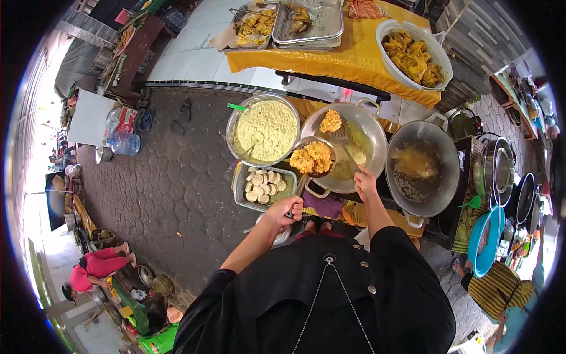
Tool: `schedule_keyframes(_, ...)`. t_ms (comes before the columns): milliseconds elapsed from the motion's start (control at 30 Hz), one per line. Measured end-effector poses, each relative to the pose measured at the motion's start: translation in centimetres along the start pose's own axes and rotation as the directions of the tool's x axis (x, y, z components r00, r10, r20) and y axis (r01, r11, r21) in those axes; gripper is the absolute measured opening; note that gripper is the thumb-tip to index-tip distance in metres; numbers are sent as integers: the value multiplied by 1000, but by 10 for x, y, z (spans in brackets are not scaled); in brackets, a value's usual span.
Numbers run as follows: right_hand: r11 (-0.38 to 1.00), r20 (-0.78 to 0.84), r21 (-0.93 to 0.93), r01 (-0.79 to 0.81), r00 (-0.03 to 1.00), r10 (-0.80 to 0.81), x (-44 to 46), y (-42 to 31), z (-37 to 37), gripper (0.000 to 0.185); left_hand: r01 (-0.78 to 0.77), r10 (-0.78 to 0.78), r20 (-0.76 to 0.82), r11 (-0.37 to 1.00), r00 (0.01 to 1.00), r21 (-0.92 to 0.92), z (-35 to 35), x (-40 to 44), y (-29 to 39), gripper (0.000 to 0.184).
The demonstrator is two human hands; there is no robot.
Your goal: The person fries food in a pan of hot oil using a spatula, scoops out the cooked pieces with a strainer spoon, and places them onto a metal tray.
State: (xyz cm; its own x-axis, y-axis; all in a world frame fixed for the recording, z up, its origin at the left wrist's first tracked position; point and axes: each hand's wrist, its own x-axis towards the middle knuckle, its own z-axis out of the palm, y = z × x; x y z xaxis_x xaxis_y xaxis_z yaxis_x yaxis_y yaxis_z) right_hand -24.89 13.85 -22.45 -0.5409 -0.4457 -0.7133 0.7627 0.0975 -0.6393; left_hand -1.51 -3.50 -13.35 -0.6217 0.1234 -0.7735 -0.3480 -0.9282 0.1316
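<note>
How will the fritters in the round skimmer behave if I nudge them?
The fritters might spill, since they look heaped in the skimmer. They could also crumble at the edges, which look lumpy and ragged.

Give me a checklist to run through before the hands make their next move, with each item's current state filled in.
1. Left hand gripping the skimmer handle: ok, fist closed around it.
2. Right hand gripping the slotted spatula: ok, held by its handle.
3. Skimmer wholly over the left wok: not ok, in this view it overlaps the wok's left rim.
4. Single fritter securely on the spatula: cannot tell, it shows at the tip, but support is unclear.
5. Heaped fritters drained of oil: cannot tell, no drips are discernible.
</note>
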Motion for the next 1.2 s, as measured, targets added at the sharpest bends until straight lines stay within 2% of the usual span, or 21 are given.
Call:
schedule_keyframes(133,999,-24,-42,12,1000,-13,0,-4,-5,51,36,-36,-23,999,999,-24,-5,28,5,24)
schedule_keyframes(200,989,-9,-128,74,997,-76,3,-6,-7,51,47,-47,-1,998,999,-42,-6,39,9,22)
schedule_keyframes(233,988,-9,-134,76,997,-78,4,-8,-8,51,45,-45,3,998,999,-45,-5,44,11,22)
schedule_keyframes(300,984,-31,-170,61,997,-67,5,-12,-8,51,26,-29,-106,999,994,-31,-5,55,16,20)
schedule_keyframes(533,954,-20,-293,61,997,-70,26,-23,-31,51,80,-90,-105,992,990,-93,-3,85,37,16)
schedule_keyframes(567,738,43,-631,240,960,-276,36,-23,-40,50,85,-95,-104,991,990,-101,-2,88,40,15)
schedule_keyframes(600,379,177,-855,355,886,-429,42,-23,-46,50,91,-102,-109,990,989,-105,1,90,43,15)
schedule_keyframes(633,375,175,-858,351,886,-429,35,-33,-41,50,94,-106,-103,990,989,-108,0,95,46,15)
schedule_keyframes(700,-94,524,-809,580,640,-562,13,-61,-30,50,90,-97,-104,993,990,-77,-2,104,52,16)
schedule_keyframes(733,-97,518,-815,571,644,-563,0,-76,-22,50,91,-96,-112,994,989,-55,0,106,56,17)
schedule_keyframes(800,-260,432,-892,370,865,-253,-22,-104,-5,48,92,-96,-93,995,991,-40,-5,113,60,18)
schedule_keyframes(933,-230,373,-921,314,882,-288,-35,-121,8,48,68,-68,-65,998,996,-1,-6,109,60,22)
schedule_keyframes(1000,-210,345,-936,282,851,-396,-14,-108,-4,46,43,-44,7,998,999,35,-14,114,56,27)
schedule_keyframes(1033,-98,219,-975,198,916,-335,-9,-106,0,45,73,-73,18,997,997,1,-15,117,56,29)
schedule_keyframes(1067,-153,187,-977,147,938,-293,8,-92,-8,43,57,-57,-13,998,998,22,-18,122,53,30)
schedule_keyframes(1100,112,137,-977,179,942,-307,10,-83,-5,46,49,-49,3,998,999,31,-22,126,52,30)
schedule_keyframes(1133,-59,254,-966,251,890,-379,3,-79,3,47,89,-94,70,994,993,70,-25,126,54,30)
schedule_keyframes(1167,-237,385,-920,311,825,-413,-7,-79,14,48,83,-87,62,994,994,68,-22,124,53,30)
schedule_keyframes(1200,-223,358,-932,287,833,-423,-17,-79,22,48,72,-80,71,992,994,99,-16,119,52,30)
